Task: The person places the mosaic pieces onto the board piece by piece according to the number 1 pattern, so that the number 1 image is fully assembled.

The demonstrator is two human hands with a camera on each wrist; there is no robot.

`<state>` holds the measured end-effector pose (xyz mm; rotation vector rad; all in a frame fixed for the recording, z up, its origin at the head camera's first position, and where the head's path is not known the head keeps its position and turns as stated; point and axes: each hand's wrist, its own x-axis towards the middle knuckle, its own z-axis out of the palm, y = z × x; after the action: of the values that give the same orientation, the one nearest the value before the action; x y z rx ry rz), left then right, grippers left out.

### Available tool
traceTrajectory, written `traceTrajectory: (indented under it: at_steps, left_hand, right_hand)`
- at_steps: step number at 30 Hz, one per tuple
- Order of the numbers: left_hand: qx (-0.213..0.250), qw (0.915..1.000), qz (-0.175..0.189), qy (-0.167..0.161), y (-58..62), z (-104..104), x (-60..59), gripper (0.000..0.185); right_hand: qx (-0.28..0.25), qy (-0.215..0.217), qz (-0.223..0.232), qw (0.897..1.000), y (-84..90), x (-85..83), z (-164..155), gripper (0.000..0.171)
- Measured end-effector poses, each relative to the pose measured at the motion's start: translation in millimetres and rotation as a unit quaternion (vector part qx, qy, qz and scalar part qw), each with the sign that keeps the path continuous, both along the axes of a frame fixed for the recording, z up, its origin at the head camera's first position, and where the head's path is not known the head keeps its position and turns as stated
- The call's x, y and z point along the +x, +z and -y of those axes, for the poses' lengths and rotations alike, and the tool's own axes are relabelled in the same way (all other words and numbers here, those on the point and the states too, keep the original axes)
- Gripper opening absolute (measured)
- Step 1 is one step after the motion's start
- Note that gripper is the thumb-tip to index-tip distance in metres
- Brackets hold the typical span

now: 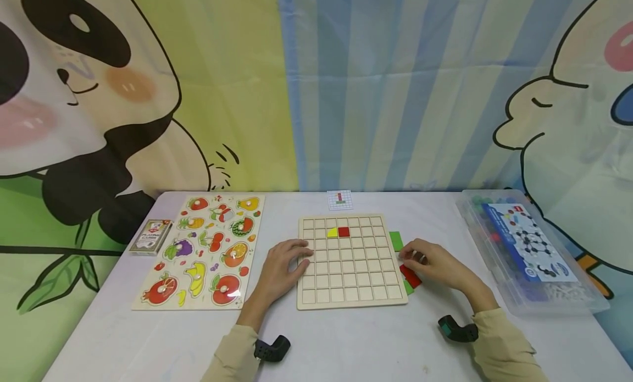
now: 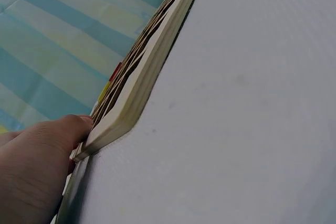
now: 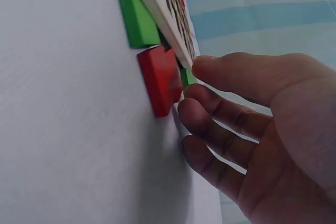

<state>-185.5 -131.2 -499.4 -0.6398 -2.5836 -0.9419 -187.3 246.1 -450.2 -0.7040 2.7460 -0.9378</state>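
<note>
I see a white desk (image 1: 346, 343) in front of a cartoon backdrop. On its right sits one clear lidded plastic box (image 1: 534, 255) of parts. On its left lies one fruit peg puzzle (image 1: 203, 250), with one card pack (image 1: 150, 236) just beside it. Mid-desk lies one pale wooden grid board (image 1: 351, 261), square cells, flat on the desk, mostly bare: one yellow tile (image 1: 332, 232) and one red tile (image 1: 343, 232) sit side by side in its second row. One small pattern card (image 1: 340, 200) lies just behind the board.

Loose pieces off the board's right edge: two green pieces (image 1: 396, 241), one up the edge and one near the bottom corner, plus one red piece (image 1: 410, 276) between them.

Left hand (image 1: 282, 266) lies flat, fingers straight, on the board's left edge, nothing in its grip. Right hand (image 1: 435, 264) rests beside the right edge, fingers loosely curled next to the red piece; I cannot tell if it has hold of anything.
</note>
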Motion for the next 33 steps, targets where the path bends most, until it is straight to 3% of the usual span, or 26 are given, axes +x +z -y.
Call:
traceTrajectory:
  at_steps: [7, 16, 33]
  left_hand:
    - [0.001, 1.0, -0.006, 0.004, -0.8, -1.4, -0.7, 0.019]
    - [-0.003, 0.9998, 0.012, 0.014, 1.2, -2.7, 0.2, 0.019]
    - [-0.003, 0.9999, 0.009, 0.006, -1.8, -1.6, -0.4, 0.018]
  right_hand:
    - [0.006, 0.002, 0.002, 1.0, -2.9, 5.6, -5.0, 0.023]
    - [0.013, 0.0, 0.003, 1.0, -4.0, 7.6, -4.5, 0.018]
    - [-0.015, 0.002, 0.019, 1.0, -4.8, 7.9, -5.2, 0.016]
